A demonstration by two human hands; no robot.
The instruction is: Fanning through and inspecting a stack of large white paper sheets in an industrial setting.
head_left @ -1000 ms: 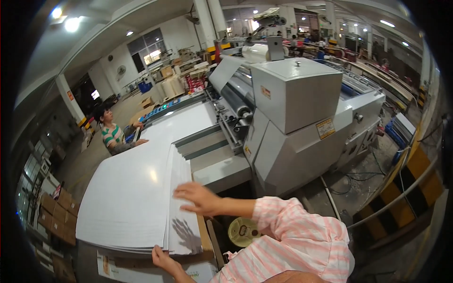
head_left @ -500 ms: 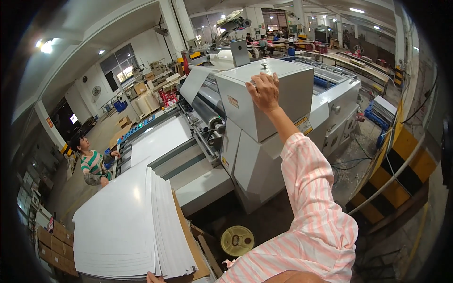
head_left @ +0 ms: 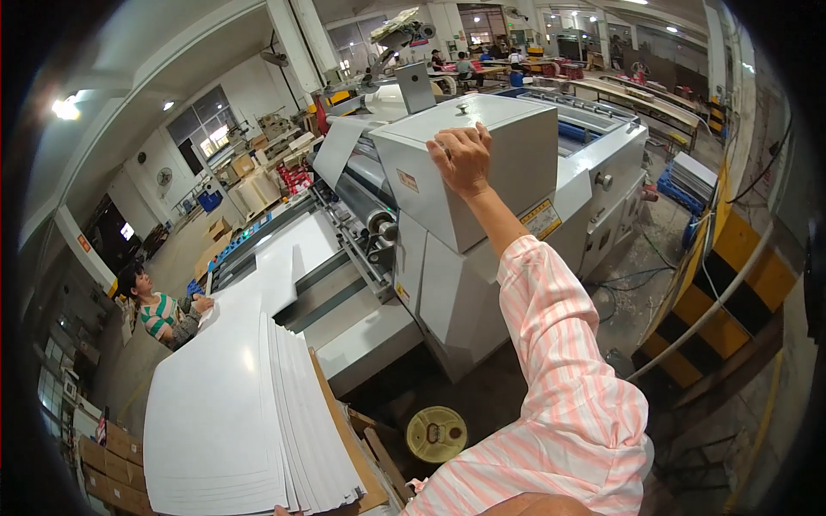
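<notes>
My right hand (head_left: 463,161) rests on the top front edge of a large grey machine housing (head_left: 465,123), fingers bent over the edge and slightly apart, holding nothing. Of my left hand (head_left: 282,511) only a fingertip shows at the bottom edge, by the near edge of a fanned stack of large white sheets (head_left: 211,404); its other fingers are out of the picture. Past the stack, a white sheet (head_left: 274,279) lies at an angle toward the machine's feed table. Across the stack a co-worker (head_left: 159,310) in a green-striped top has both hands at the far sheet edge.
Steel rollers (head_left: 366,206) turn the sheet path beside the housing. A round yellowish drum lid (head_left: 436,433) stands low beside the stack. To the right are a black-and-yellow striped block (head_left: 714,314) and cables on the floor. Cardboard boxes (head_left: 112,464) sit lower left.
The co-worker's hands have come together at the sheet edge, and a sheet now lies skewed between stack and feed table. My right hand stays on the housing; the view has shifted slightly.
</notes>
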